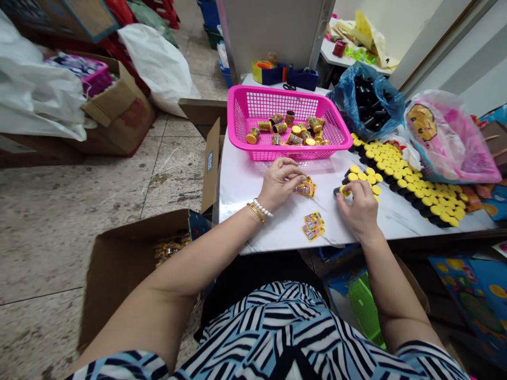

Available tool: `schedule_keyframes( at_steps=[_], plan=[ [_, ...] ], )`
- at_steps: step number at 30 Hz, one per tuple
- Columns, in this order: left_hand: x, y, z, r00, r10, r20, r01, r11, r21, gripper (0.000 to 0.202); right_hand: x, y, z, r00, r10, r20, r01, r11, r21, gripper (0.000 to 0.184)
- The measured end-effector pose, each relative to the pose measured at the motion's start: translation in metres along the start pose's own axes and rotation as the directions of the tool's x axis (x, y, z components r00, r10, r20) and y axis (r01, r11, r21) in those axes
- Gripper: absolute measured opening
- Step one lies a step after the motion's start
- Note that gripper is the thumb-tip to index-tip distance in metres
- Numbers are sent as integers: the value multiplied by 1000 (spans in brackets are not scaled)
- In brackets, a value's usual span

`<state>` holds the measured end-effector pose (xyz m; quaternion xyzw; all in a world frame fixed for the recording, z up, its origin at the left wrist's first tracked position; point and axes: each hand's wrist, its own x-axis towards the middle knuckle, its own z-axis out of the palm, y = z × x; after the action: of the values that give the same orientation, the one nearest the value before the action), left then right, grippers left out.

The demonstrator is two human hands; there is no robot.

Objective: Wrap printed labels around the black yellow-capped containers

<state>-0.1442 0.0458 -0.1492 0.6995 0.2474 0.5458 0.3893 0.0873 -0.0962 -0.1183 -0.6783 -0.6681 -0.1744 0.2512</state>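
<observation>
My left hand (280,183) is closed, thumb and fingertips pinched at the edge of a small pile of yellow printed labels (307,188). A second small pile of labels (312,226) lies nearer the table's front edge. Between the fingers of my right hand (359,207) is a small black canister with a yellow cap (343,191), tilted on its side. Just beyond that hand stands a small group of yellow-capped canisters (370,175). The pink basket (289,153) behind my hands holds several canisters wrapped in printed labels.
Rows of yellow-capped canisters (420,184) cover the table's right side. Behind them are a blue bag (340,95) of black canisters and a plastic-covered pink basket (467,142). An open cardboard box (119,258) sits on the floor at left. Scissors (289,86) lie behind the basket.
</observation>
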Motion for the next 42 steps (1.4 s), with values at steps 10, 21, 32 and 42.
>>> schedule_keyframes(
  at_steps=[10,21,32,42],
  plan=[
    [-4,22,-1,976,214,45,-215,976,32,7,16,-65,-1,993,120,-5,-101,858,503,18],
    [3,22,-9,968,-244,53,248,905,-346,14,25,-79,7,948,316,30,-261,723,639,23],
    [3,30,-13,954,-160,-255,105,971,-214,31,78,-94,33,880,279,385,-447,209,870,32],
    [1,46,-24,958,79,-276,-45,991,127,19,71,-98,50,907,270,322,-391,261,883,38]
  ],
)
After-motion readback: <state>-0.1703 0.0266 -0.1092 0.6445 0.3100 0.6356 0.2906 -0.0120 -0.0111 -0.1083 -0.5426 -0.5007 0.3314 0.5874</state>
